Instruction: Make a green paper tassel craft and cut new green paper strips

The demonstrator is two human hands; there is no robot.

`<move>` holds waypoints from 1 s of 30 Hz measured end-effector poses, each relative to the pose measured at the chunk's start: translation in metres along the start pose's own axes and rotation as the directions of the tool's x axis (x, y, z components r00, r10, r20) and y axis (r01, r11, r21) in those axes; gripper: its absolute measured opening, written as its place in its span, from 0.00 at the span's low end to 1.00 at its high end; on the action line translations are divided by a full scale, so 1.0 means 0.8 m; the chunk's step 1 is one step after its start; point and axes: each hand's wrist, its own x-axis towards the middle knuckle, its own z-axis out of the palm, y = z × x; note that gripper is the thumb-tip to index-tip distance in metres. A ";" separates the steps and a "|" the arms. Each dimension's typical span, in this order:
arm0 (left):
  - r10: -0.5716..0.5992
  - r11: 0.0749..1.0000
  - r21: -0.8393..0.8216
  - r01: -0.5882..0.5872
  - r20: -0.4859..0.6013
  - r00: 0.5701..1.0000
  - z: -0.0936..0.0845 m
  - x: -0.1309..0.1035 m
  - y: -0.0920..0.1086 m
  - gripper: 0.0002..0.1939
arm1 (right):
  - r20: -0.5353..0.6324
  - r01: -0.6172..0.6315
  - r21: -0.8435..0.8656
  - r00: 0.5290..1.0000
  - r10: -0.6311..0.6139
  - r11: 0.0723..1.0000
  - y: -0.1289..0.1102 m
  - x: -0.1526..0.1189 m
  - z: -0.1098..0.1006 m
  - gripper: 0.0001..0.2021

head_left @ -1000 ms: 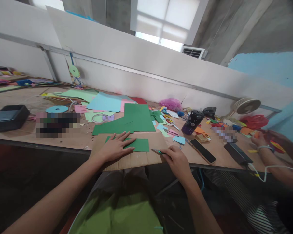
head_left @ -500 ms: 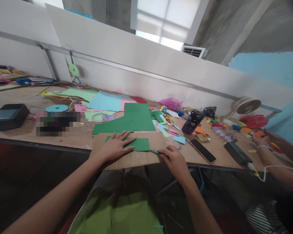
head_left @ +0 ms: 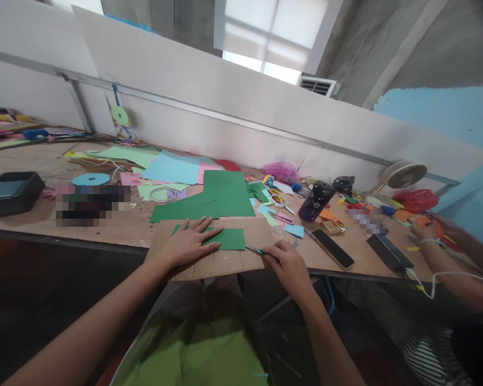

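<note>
Fingers spread, my left hand (head_left: 191, 241) lies flat on a small green paper rectangle (head_left: 233, 239) and hides its left part. Under that paper is a piece of brown cardboard (head_left: 209, 271) at the table's front edge. My right hand (head_left: 284, 257) is closed around a slim craft knife (head_left: 258, 250), its blade pointing left, close to the paper's lower right corner. I cannot tell whether the tip touches the cardboard. Just beyond the cardboard lies a larger green paper sheet (head_left: 227, 195) cut into an angled shape.
Right of my right hand lie a phone (head_left: 333, 249) and a black power bank (head_left: 389, 253). A dark tumbler (head_left: 316, 202) stands behind them. Scissors (head_left: 284, 201) and paper scraps lie mid-table. Another person's hand (head_left: 424, 229) holds something orange at far right. A black box (head_left: 14, 193) sits at left.
The view has shifted very slightly. Both hands, the green paper and the craft knife keep nearly the same places.
</note>
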 end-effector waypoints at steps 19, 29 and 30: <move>-0.007 0.999 0.043 0.007 0.004 1.000 -0.002 0.000 0.002 0.32 | -0.006 0.010 -0.013 1.000 -0.010 1.000 -0.001 0.001 -0.001 0.11; -0.007 1.000 0.018 0.007 0.002 1.000 -0.005 0.000 0.004 0.32 | -0.001 0.004 0.007 1.000 -0.004 1.000 -0.002 0.001 -0.001 0.11; -0.010 1.000 0.016 0.010 -0.001 1.000 -0.005 -0.001 0.004 0.32 | -0.002 0.004 0.001 1.000 -0.004 1.000 -0.002 0.001 -0.001 0.11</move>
